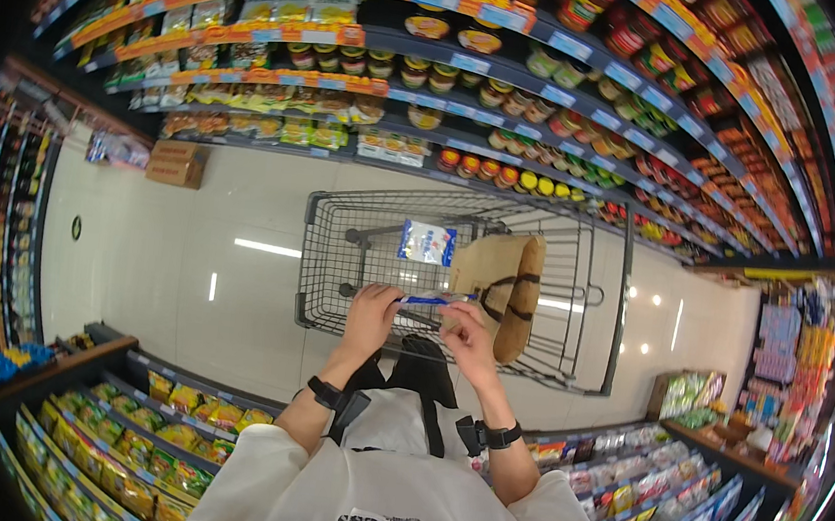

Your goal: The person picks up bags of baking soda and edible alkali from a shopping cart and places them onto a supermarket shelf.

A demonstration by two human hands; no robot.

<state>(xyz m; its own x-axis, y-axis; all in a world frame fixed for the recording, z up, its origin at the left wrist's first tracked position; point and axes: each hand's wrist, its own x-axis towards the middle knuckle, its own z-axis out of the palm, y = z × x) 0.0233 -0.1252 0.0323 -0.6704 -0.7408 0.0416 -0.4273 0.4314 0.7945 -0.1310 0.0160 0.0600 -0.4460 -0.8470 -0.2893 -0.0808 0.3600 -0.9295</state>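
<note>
Between my two hands is a blue-and-white plastic packet (425,300), seen nearly edge-on above the near side of a grey wire shopping cart (335,253). My left hand (373,315) grips the packet's left end. Fingers of my right hand (469,335) are at its right end, thumb and forefinger pinching close to the edge. Inside the cart lies a similar blue-and-white packet (427,242). Beside it, a brown paper bag (488,267) with dark handles rests in the cart, partly behind my right hand.
Shelves of jars and pouches (437,59) run along the far side of the aisle. Behind me are shelves of yellow and green bags (166,447). A cardboard carton (176,163) sits on the tiled floor (249,207) at left; another box with packets (687,392) stands at right.
</note>
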